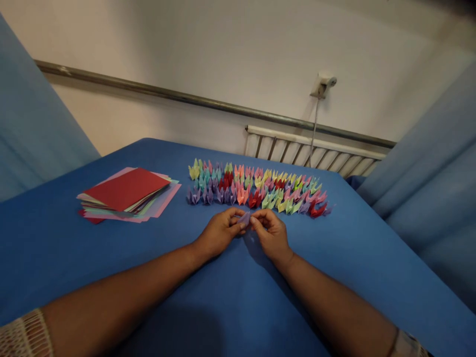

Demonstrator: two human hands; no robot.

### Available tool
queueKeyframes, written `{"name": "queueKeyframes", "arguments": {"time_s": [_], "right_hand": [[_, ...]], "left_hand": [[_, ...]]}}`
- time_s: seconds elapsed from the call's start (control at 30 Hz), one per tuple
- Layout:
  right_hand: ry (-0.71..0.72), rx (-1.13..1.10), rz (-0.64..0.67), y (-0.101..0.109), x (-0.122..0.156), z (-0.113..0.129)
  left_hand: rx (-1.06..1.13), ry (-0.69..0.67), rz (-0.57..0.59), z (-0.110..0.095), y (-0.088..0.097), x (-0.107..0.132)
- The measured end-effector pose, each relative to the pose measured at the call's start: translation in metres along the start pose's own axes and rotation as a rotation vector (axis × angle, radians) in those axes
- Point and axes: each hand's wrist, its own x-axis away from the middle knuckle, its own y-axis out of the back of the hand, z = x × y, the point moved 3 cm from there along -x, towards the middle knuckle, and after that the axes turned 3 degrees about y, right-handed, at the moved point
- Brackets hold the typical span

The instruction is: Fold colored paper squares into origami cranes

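A small piece of folded lilac paper (244,218) is held between my two hands, just above the blue tabletop. My left hand (220,229) pinches it from the left with thumb and fingers. From the right, my right hand (270,233) grips its other edge between thumb and forefinger. Fingers cover part of the paper, so its full shape is hidden. Directly beyond my hands stand rows of folded paper cranes (243,193) in purple, pink, red, yellow, green and turquoise.
To the left lies a loose stack of coloured paper sheets (128,191), a red one on top. The table (92,277) has a blue cover. Behind it are a radiator (316,148), a metal rail (193,100) and a wall socket (322,85). Blue curtains (439,198) hang at both sides.
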Motion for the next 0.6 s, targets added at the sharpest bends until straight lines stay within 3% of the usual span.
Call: {"name": "queueKeyframes", "arguments": {"time_s": [0.33,0.6], "right_hand": [[0.124,0.153,0.020,0.001,0.002,0.005],[0.168,0.165,0.024,0.000,0.003,0.013]], "left_hand": [[-0.162,-0.043,0.017,0.005,0.004,-0.002],[-0.077,-0.021,0.043,0.007,0.001,-0.002]]}}
